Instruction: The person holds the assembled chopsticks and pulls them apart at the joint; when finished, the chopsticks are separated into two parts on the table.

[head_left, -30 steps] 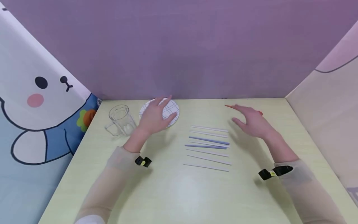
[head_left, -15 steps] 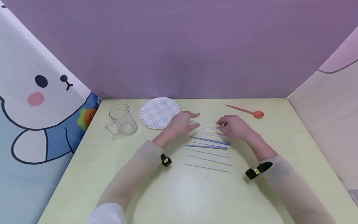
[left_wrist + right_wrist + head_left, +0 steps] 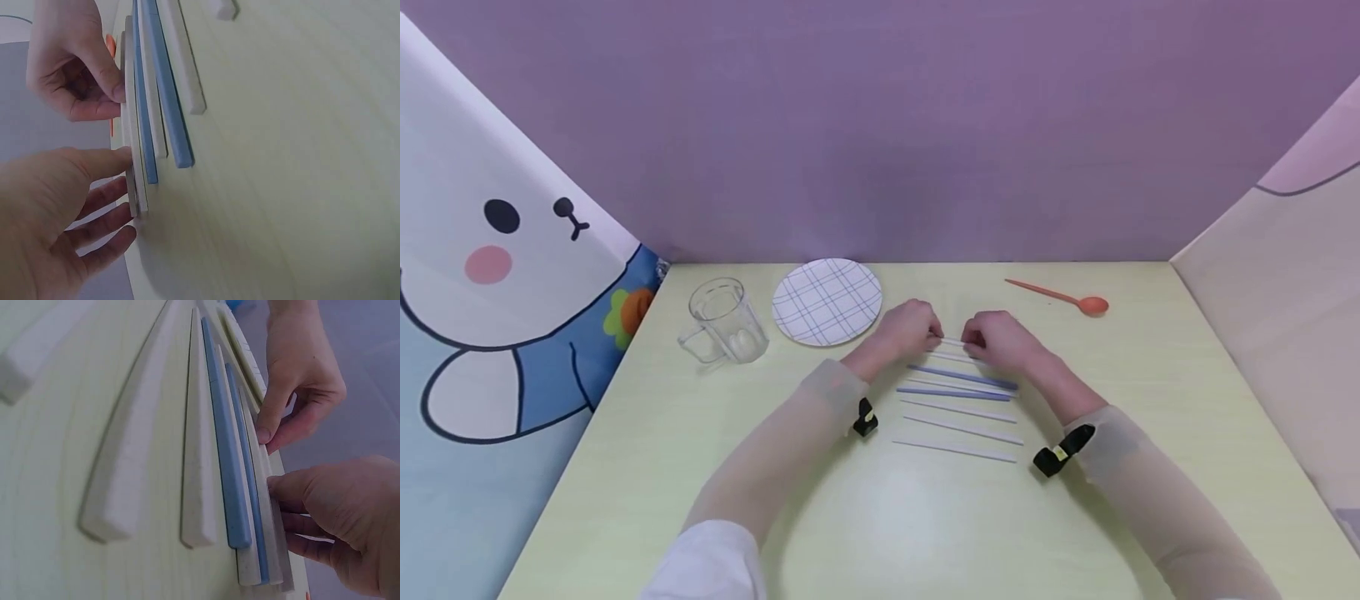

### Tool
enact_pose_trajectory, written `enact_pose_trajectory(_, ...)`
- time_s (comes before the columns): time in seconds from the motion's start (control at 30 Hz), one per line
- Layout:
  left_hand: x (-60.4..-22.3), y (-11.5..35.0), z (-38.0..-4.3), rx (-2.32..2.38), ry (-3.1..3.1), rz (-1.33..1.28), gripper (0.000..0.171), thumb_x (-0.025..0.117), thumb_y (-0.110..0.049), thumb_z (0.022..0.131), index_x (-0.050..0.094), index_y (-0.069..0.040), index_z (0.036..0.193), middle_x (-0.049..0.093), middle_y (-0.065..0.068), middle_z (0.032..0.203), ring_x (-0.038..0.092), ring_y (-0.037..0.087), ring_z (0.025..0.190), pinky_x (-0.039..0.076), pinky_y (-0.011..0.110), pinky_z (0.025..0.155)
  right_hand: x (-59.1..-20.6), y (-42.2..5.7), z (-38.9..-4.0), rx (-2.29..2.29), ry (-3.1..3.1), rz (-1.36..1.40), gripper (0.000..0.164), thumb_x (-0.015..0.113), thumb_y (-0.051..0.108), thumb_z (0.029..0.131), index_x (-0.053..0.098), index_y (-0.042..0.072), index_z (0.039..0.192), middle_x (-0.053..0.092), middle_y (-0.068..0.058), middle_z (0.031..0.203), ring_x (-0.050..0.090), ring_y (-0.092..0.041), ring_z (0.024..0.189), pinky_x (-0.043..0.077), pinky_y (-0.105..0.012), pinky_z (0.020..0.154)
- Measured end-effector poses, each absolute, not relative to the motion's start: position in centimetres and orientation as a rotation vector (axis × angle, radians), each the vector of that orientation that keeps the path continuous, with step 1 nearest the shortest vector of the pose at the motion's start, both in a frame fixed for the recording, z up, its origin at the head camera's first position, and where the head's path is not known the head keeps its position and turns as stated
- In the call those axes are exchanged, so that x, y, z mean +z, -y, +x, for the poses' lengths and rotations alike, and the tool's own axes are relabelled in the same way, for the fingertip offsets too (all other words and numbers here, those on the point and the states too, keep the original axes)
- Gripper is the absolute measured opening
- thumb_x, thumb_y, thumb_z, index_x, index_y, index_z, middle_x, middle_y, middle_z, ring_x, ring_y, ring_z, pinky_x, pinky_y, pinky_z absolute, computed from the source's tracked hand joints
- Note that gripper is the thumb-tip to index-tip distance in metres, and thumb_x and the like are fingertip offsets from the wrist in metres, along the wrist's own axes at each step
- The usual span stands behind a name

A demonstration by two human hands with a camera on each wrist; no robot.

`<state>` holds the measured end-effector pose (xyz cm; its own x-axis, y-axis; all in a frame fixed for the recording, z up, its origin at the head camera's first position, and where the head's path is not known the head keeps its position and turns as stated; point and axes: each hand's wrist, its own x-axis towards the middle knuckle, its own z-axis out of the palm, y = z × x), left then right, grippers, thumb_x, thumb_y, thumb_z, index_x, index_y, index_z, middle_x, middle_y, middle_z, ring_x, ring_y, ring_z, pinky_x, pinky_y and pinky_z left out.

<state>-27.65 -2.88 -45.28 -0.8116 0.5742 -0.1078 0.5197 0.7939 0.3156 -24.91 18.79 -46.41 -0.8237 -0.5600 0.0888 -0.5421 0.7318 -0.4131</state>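
One mug [image 3: 727, 323] stands at the left of the surface [image 3: 887, 517], the plate [image 3: 827, 302] just beside it; neither is touched. The left hand [image 3: 908, 327], spread half a second ago, now curls, its grip narrowed to what looks like a pinch on the left half of the far stick [image 3: 952, 342]. That stick sits at the back of the row, seven others [image 3: 952, 393] in front. The right hand [image 3: 1000, 339] has come inward to face the left, its grip likewise drawn close about the same stick. Farther right lies the spoon [image 3: 1092, 307], apart from both hands. The work appears to have passed from reaching to taking hold; whether the stick is lifted cannot be told.
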Motion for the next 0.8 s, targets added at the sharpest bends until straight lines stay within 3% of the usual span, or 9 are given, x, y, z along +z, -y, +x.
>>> enact_pose_trajectory(0.13,-45.3,3.1,-27.3,0.458,-2.775,0.94,0.007,0.072,-0.016,0.096,0.08,-0.015,0.098,0.078,-0.001,0.1,0.07,0.016,0.094,0.059,0.031,0.08,-45.9,-18.6,-24.5,-0.627,-2.853,-0.978,0.004,0.066,0.004,0.099,0.067,0.006,0.096,0.06,-0.004,0.087,0.054,-0.016,0.077,0.049,-0.034,0.073)
enact_pose_trajectory(0.3,-44.4,4.0,-26.2,0.5,-2.683,1.12,0.005,0.059,-0.015,0.097,0.063,-0.013,0.096,0.061,-0.001,0.081,0.058,0.014,0.075,0.044,0.026,0.063,-44.8,-18.4,-24.1,-0.678,-2.733,-1.09,0.007,0.059,0.006,0.105,0.064,0.007,0.101,0.057,0.0,0.081,0.049,-0.01,0.07,0.045,-0.028,0.068)
enact_pose_trajectory(0.5,-43.1,4.9,-24.7,0.434,-2.674,1.277,0.031,0.041,-0.027,0.113,0.056,-0.015,0.089,0.043,-0.006,0.068,0.051,0.011,0.064,0.04,0.027,0.059,-43.2,-18.2,-22.9,-0.716,-2.784,-1.326,0.013,0.066,0.013,0.105,0.078,0.006,0.104,0.073,-0.002,0.087,0.059,-0.007,0.073,0.054,-0.032,0.072)
enact_pose_trajectory(0.8,-42.0,5.9,-22.3,0.387,-2.721,1.308,0.04,0.041,-0.035,0.115,0.053,-0.018,0.082,0.036,-0.009,0.063,0.048,0.011,0.059,0.042,0.029,0.059,-42.4,-17.5,-20.2,-0.619,-2.986,-1.518,0.01,0.072,0.013,0.1,0.08,0.01,0.106,0.073,0.001,0.087,0.065,-0.01,0.068,0.057,-0.033,0.063)
